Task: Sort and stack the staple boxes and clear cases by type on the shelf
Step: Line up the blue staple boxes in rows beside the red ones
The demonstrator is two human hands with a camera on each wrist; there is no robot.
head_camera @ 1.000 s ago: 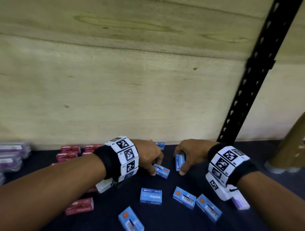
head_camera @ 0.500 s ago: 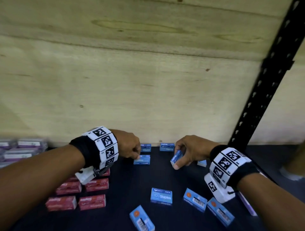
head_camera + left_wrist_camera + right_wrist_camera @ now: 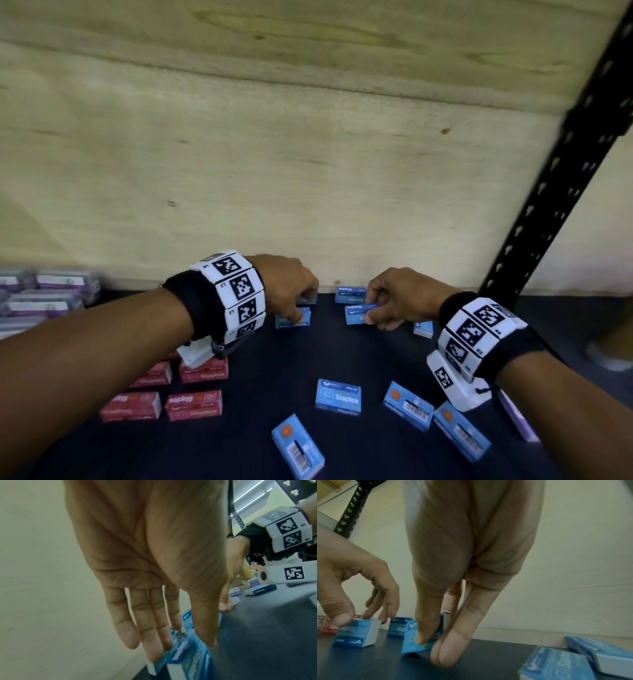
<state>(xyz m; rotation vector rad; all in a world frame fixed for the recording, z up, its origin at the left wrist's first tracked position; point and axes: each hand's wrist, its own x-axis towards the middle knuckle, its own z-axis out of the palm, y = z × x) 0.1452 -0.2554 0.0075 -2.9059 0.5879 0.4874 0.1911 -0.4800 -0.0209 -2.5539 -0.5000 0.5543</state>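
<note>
Purple-labelled clear cases (image 3: 41, 294) sit stacked at the far left against the wooden back wall (image 3: 274, 171), and just right of them the red staple boxes (image 3: 195, 406) lie in neat pairs on the dark shelf (image 3: 260, 370).

My left hand (image 3: 287, 287) has moved back toward the wall since a second ago, when it was pinching a blue box out in the middle. Now that blue box (image 3: 294, 318) sits flat right in front of another one at the wall, and my thumb and fingertips hold it by its edges as I square it up.

Further right, my right hand (image 3: 394, 301) has also travelled to the back. It pinches a tilted blue box (image 3: 359, 313) between thumb and fingers, one edge down on the shelf, just in front of the blue box by the wall (image 3: 350, 294). A smaller pale box (image 3: 423, 329) lies beside my right wrist.

So a blue group is forming at the back. I judge the task as partly done: four loose blue boxes (image 3: 337, 397) wait scattered in the foreground, and I expect to stack these two first.
</note>
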